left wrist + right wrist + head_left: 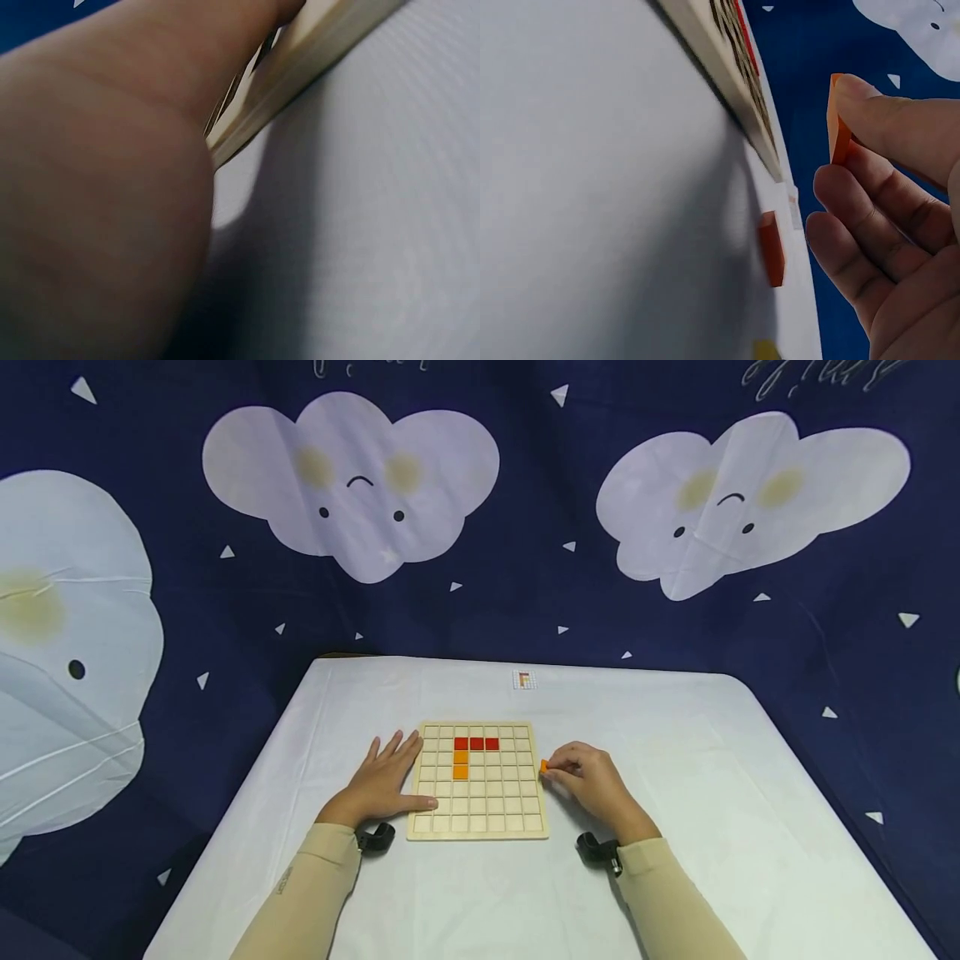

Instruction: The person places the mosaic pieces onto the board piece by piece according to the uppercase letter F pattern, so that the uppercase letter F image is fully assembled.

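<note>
A square wooden grid board (490, 822) lies on the table. It holds a row of three red tiles (477, 744), with two orange tiles (461, 765) below the leftmost one. My left hand (384, 781) lies spread at the board's left side, thumb over the board and fingertips at its edge. Off the right edge, my right hand (594, 781) pinches an orange tile (838, 120) between thumb and fingers, raised above the table. In the right wrist view a loose orange-red tile (772, 249) lies on the table near the board.
A small printed card (524, 680) with a coloured grid pattern lies at the table's far side. Part of a yellow piece (765, 349) shows at the bottom of the right wrist view. Beyond the white table (675, 727) hangs a dark blue cloth (525, 610) with clouds.
</note>
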`<state>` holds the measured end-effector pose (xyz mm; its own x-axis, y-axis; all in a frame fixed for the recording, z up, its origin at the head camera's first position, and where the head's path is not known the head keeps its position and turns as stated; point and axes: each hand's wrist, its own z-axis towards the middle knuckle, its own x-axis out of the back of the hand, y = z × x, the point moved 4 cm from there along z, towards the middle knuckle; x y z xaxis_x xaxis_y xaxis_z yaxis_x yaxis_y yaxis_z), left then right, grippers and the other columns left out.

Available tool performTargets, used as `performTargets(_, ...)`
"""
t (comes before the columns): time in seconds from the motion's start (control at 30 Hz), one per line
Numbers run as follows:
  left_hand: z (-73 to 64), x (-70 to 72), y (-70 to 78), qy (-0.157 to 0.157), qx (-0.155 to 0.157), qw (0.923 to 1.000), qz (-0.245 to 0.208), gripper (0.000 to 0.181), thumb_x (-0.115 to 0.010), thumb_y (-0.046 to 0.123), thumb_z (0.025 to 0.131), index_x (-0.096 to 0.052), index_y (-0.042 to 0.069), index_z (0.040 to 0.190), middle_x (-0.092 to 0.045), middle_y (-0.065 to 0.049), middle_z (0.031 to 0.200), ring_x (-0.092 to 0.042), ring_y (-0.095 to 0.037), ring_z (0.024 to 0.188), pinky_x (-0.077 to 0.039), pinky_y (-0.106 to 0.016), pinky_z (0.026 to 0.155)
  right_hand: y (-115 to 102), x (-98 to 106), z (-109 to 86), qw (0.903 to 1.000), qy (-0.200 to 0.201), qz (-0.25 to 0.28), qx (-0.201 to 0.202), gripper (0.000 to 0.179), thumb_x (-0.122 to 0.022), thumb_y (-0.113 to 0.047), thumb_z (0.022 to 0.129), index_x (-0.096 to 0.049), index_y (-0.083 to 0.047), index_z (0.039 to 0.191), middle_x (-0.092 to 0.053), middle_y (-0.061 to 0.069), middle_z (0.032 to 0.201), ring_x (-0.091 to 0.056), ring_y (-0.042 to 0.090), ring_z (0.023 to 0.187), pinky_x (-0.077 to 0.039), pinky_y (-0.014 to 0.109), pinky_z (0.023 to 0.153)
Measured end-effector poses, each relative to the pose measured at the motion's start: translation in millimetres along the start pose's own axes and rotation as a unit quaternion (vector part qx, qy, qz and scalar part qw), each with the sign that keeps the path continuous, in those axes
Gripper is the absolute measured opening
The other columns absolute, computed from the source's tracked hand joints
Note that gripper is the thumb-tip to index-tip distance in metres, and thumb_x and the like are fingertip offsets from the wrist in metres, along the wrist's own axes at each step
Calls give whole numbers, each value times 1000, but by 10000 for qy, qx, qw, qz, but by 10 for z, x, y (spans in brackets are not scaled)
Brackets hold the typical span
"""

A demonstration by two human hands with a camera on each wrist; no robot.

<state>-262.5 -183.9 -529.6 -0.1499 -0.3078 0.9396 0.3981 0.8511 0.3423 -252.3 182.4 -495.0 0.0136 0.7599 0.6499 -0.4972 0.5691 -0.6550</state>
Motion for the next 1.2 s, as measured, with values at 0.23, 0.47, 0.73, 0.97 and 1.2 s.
performTargets(0.23, 11, 6, 15, 1, -1, 10000, -21, 127, -66, 85, 79, -25, 3, 167, -16, -11, 174, -5, -35, 159, 5, -58, 124, -30, 60, 109, 10000, -28, 56, -12, 12, -89, -5, 85, -82, -13, 90, -72, -7, 98, -67, 14, 88, -59, 30, 76)
performTargets(0.47, 10, -16, 8, -46, 60, 10000, -6, 129, -63, 89, 78, -23, 6, 168, -14, -8, 174, -3, -31, 160, 7, -55, 124, -75, 71, 225, 9999, -143, -10, 69, 9, -89, -10, 86, -83, -12, 92, -72, -5, 99, -67, 14, 87, -59, 33, 77)
performTargets(0.73, 15, -19, 9, -6, 29, 10000, -48, 128, -64, 87, 78, -23, 6, 168, -15, -9, 174, -3, -31, 160, 6, -54, 125, -100, 43, 321, 9995, -322, 40, -15, 7, -87, -10, 89, -83, -14, 93, -71, -7, 100, -67, 13, 88, -59, 34, 78)
performTargets(0.97, 16, -32, -1, 6, 20, 10000, -5, 128, -64, 87, 78, -23, 5, 168, -15, -9, 174, -4, -31, 160, 7, -55, 125, -138, 28, 363, 9993, -355, 73, -39, 5, -86, -11, 90, -82, -15, 92, -70, -8, 99, -66, 12, 88, -59, 33, 77)
performTargets(1.2, 25, -39, -9, -8, 35, 10000, 14, 129, -64, 88, 77, -23, 6, 168, -14, -8, 175, -3, -30, 160, 8, -54, 125, -167, -2, 401, 9991, -411, 111, -10, 4, -85, -13, 91, -82, -16, 93, -69, -10, 98, -66, 11, 88, -59, 32, 77)
